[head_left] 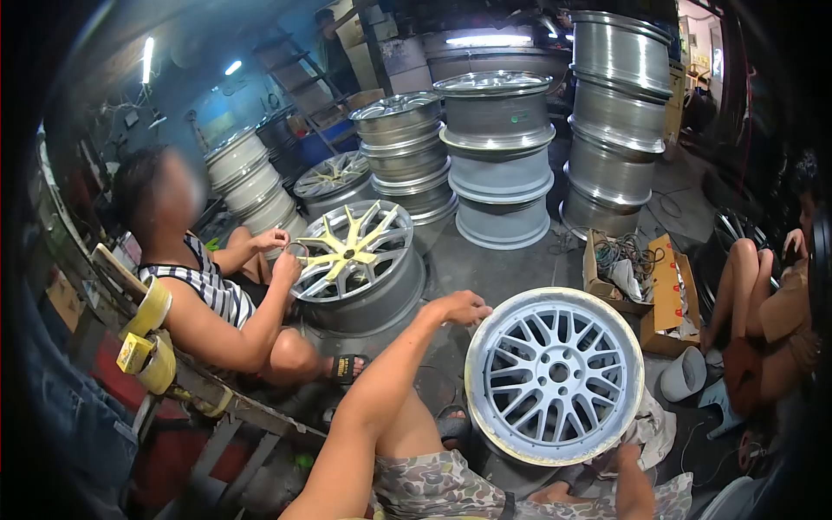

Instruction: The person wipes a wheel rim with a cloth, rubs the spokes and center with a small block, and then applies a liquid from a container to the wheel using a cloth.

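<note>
Matte grey mesh-spoked wheel; hands at chalky rim; cannot tell whether gripping

The near wheel lies between the left hand, at its upper-left edge, and the right hand, by its lower-right edge beside a cloth. To its left, a second wheel lies before a seated person. Behind the two wheels stand, from left to right, a short stack, a middle stack and a tall stack. Before the tall stack, a box holds cables; a second box adjoins its right, with a bucket in front. Another person sits at far right.
</note>
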{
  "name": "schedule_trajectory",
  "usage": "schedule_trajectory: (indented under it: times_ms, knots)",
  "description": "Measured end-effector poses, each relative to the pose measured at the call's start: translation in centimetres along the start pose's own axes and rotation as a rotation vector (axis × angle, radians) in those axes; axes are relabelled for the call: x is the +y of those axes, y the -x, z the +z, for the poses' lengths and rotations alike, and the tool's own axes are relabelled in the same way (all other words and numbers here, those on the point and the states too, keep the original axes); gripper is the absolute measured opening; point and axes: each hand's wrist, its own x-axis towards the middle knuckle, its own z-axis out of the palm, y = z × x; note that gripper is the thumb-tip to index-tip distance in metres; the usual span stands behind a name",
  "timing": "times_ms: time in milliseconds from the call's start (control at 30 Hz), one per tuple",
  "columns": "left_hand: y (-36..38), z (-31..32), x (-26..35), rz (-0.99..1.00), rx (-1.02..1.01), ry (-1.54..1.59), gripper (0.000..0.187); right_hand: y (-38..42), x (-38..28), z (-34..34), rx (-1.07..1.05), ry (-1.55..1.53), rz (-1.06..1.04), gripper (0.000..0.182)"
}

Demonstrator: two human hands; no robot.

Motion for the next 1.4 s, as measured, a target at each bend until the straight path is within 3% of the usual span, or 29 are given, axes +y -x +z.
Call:
schedule_trajectory:
  times_ms: [100, 167, 233, 300, 367, 400, 433, 467, 500, 533, 567, 633, 700, 767, 800, 833, 867, 900, 967, 1000, 1033, 1100, 1167, 1233, 1267, 1300, 1333, 1400]
  knots:
    - [1.2, -1.6, -3.3, -0.053, 0.002, -0.017, 0.048, -0.8, -0.8, 2.4, -0.003, 0.001, 0.107, 0.026]
    - [2.8, -1.2, -5.8, -0.019, 0.15, 0.103, 0.041, -2.6, 0.5, 4.8, 0.02, 0.002, 0.073, 0.022]
    - [5.5, 0.1, -8.0, -0.011, 0.322, 0.219, 0.043, -2.7, 1.6, 3.6, 0.437, -0.371, 0.176, 0.019]
    - [8.3, 3.4, -13.0, -0.039, 0.49, 0.316, 0.035, -4.0, 2.5, 2.5, 0.669, -0.458, 0.226, 0.021]
    - [12.2, 9.8, -16.5, -0.111, 0.737, 0.272, 0.042, -2.9, 3.9, -2.0, 0.632, -0.515, 0.194, 0.023]
    - [12.9, 14.7, -21.4, -0.127, 0.848, 0.149, 0.043, -2.4, 4.0, -3.6, 0.599, -0.568, 0.155, 0.028]
    - [14.6, 19.3, -23.4, -0.212, 0.837, 0.143, 0.044, -2.8, 3.6, -3.7, 0.601, -0.572, 0.148, 0.028]
    - [17.0, 22.7, -22.3, -0.385, 0.793, 0.134, 0.048, -2.8, 3.6, -3.5, 0.317, -0.491, 0.094, 0.037]
    - [17.4, 28.3, -25.2, -0.535, 0.799, 0.091, 0.047, -2.4, 3.9, -3.2, 0.03, -0.402, 0.046, 0.047]
    - [17.2, 32.4, -27.8, -0.685, 0.79, 0.046, 0.046, -2.4, 3.6, -1.7, -0.092, -0.317, -0.02, 0.058]
    - [17.7, 34.6, -27.0, -0.808, 0.709, 0.026, 0.046, -1.6, 2.7, -0.5, -0.111, -0.316, -0.007, 0.058]
    - [17.8, 35.4, -24.3, -0.94, 0.545, -0.025, 0.046, -2.0, 0.4, 6.4, 0.008, -0.108, 0.089, 0.047]
    - [17.6, 34.3, -23.0, -0.988, 0.46, -0.087, 0.046, -7.0, -0.2, 15.5, 0.129, -0.17, 0.142, 0.04]
    - [17.4, 32.6, -22.1, -1.006, 0.405, -0.158, 0.046, -6.0, 0.1, 14.3, 0.466, -0.288, 0.005, 0.028]
    - [17.3, 31.8, -21.7, -1.01, 0.385, -0.186, 0.046, -4.4, 0.6, 11.1, 0.401, -0.261, 0.081, 0.03]
    - [16.9, 31.0, -21.4, -1.006, 0.366, -0.215, 0.046, -0.2, 1.0, 0.5, 0.162, -0.31, 0.05, 0.03]
    - [16.6, 30.2, -21.1, -1.003, 0.35, -0.241, 0.046, -1.9, 1.8, 2.3, 0.362, -0.343, 0.104, 0.03]
    - [16.2, 29.5, -21.0, -0.999, 0.336, -0.265, 0.046, -2.7, 2.9, 1.2, 0.422, -0.39, 0.198, 0.035]
    - [15.4, 28.0, -20.7, -0.983, 0.309, -0.318, 0.046, -0.6, 5.1, -8.6, 0.333, -0.615, 0.292, 0.04]
    - [15.1, 27.1, -20.6, -0.969, 0.298, -0.34, 0.046, 0.1, 6.0, -11.9, 0.385, -0.666, 0.34, 0.044]
    - [14.7, 26.1, -20.4, -0.958, 0.282, -0.365, 0.046, -1.6, 7.6, -11.1, 0.607, -0.776, 0.385, 0.05]
    - [13.6, 24.0, -20.7, -0.915, 0.272, -0.407, 0.046, -1.4, 10.6, -16.4, 0.495, -0.896, 0.472, 0.059]
    - [12.4, 21.8, -22.1, -0.829, 0.281, -0.476, 0.046, -2.9, 13.7, -17.9, 0.709, -0.857, 0.337, 0.056]
    - [9.6, 21.6, -30.5, -0.595, 0.459, -0.61, 0.045, -3.4, 16.6, -20.3, 0.89, -0.988, 0.164, 0.053]
    - [8.0, 18.8, -31.8, -0.581, 0.31, -0.257, 0.045, 3.2, 13.0, -28.1, 0.818, -1.31, 0.197, 0.047]
    - [5.9, 15.9, -31.1, -0.558, 0.151, 0.091, 0.046, 4.2, 13.6, -30.2, 0.78, -1.368, 0.079, 0.042]
    - [4.5, 13.5, -28.3, -0.471, 0.173, 0.162, 0.045, 2.6, 15.0, -30.3, 0.904, -1.268, -0.049, 0.04]
    - [1.7, 8.6, -22.3, -0.306, 0.197, 0.287, 0.046, 6.0, 12.9, -36.4, 0.85, -1.393, -0.03, 0.039]
